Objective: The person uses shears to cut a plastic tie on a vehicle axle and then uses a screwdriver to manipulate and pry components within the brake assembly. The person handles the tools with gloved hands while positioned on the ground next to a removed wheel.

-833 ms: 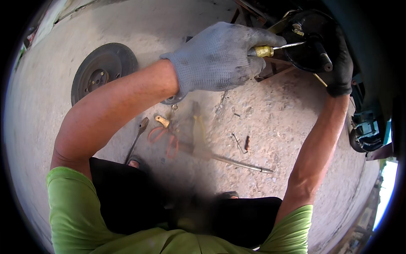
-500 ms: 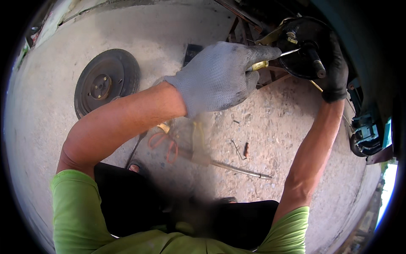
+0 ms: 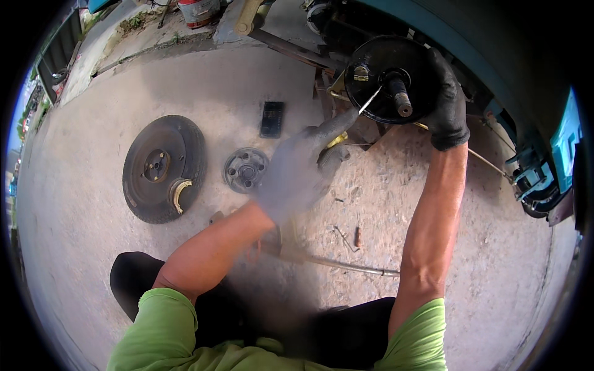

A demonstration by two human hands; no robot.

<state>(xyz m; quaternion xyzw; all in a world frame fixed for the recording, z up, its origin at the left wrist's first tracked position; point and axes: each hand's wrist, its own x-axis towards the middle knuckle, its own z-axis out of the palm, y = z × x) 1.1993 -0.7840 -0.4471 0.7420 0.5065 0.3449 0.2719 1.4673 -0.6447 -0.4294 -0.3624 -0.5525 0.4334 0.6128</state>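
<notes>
In my gloved left hand (image 3: 300, 166), fingers closed, is a screwdriver (image 3: 370, 101) with a yellow handle. Its bright shaft slants up to the face of a round black brake backing plate (image 3: 377, 54), and the tip is close to the hub at its centre. From that hub a dark axle stub (image 3: 400, 99) sticks out toward me. My right hand (image 3: 450, 111), in a darkened glove, grips the plate's right edge; some of its fingers are hidden behind the rim. A small brass-coloured fitting (image 3: 361, 74) sits on the plate's left part.
A wheel with tyre (image 3: 137, 167) lies on the concrete at left, a curved brake shoe (image 3: 178, 196) resting on it. Nearby are a round hub drum (image 3: 238, 179) and a black flat box (image 3: 272, 119). A metal bar (image 3: 352, 267) and a small orange-handled tool (image 3: 357, 238) lie closer. The blue vehicle body (image 3: 495, 68) overhangs at right.
The view has shifted, showing the hub drum and more ground at the far left. My left hand sits lower, its screwdriver pointing more steeply upward. My right hand keeps its grip on the plate.
</notes>
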